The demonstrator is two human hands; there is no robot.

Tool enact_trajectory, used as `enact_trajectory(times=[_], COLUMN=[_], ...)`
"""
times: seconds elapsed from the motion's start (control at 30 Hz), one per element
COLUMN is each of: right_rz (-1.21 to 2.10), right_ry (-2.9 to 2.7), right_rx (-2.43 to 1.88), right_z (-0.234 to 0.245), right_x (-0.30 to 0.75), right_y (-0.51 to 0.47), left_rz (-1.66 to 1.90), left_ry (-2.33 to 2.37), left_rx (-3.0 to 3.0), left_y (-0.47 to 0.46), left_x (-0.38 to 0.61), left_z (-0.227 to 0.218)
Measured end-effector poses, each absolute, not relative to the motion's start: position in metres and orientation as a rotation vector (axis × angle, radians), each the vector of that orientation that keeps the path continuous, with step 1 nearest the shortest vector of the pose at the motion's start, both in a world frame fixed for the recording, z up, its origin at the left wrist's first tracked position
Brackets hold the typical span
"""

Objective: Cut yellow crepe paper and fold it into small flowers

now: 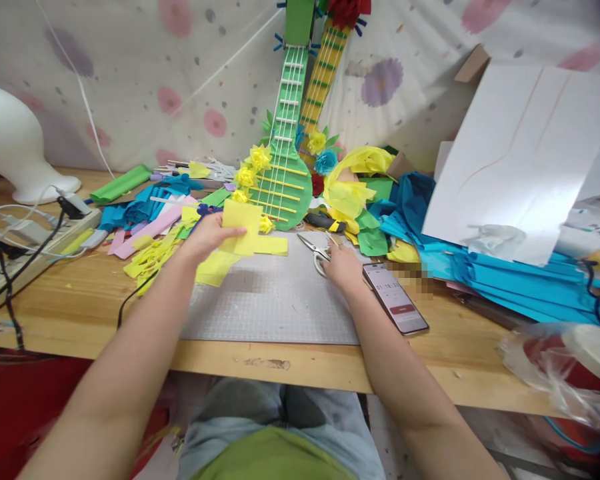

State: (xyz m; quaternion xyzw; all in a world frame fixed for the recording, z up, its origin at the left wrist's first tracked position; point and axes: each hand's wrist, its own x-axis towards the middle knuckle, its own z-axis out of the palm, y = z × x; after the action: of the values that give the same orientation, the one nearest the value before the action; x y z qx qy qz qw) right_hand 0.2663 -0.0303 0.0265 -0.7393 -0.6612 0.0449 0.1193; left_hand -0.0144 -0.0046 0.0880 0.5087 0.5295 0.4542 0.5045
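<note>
My left hand [207, 237] pinches a yellow paper square [243, 227] upright above the mat. Below it, more yellow paper pieces [215, 268] lie on the grey cutting mat [275, 310]. At the mat's far right, my right hand [343, 265] is closed over one handle of a pair of scissors [313, 246], whose blades point away to the left. Thin pale sticks show by its fingertips; I cannot tell whether they are held too. Behind the mat leans a green paper guitar [293, 175] with yellow paper flowers [247, 175] along its left side.
A phone [397, 300] showing a timer lies right of the mat. Blue paper [505, 277] and a white board [523, 160] are farther right. Yellow strips [153, 263], a power strip [40, 257] and a white foam head [17, 143] are left. A yellow guitar [323, 83] leans behind.
</note>
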Motion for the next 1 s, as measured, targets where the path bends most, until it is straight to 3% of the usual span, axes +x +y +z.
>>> enact_trajectory(times=[0.13, 0.3, 0.47, 0.6, 0.73, 1.0], right_rz=[0.264, 1.188, 1.525, 1.398, 1.171, 0.711], right_ry=[-1.813, -1.688, -1.624, -1.629, -1.68, -1.751], right_rx=[-1.857, -1.244, -1.127, -1.257, -1.432, -1.631], right_z=[0.027, 0.041, 0.051, 0.044, 0.028, 0.008], right_x=[0.256, 0.217, 0.18, 0.172, 0.182, 0.202], right_y=[-0.031, -0.035, -0.031, -0.022, -0.016, -0.026], left_rz=[1.033, 0.44, 0.666, 0.576, 0.736, 0.056], left_ry=[1.532, 1.587, 1.561, 1.44, 1.471, 1.642], left_rx=[1.305, 1.437, 1.471, 1.471, 1.365, 2.11], left_y=[0.005, 0.012, 0.021, 0.026, 0.028, 0.037], left_x=[-0.044, -0.032, -0.002, -0.002, -0.029, -0.083], left_z=[0.112, 0.103, 0.087, 0.081, 0.085, 0.076])
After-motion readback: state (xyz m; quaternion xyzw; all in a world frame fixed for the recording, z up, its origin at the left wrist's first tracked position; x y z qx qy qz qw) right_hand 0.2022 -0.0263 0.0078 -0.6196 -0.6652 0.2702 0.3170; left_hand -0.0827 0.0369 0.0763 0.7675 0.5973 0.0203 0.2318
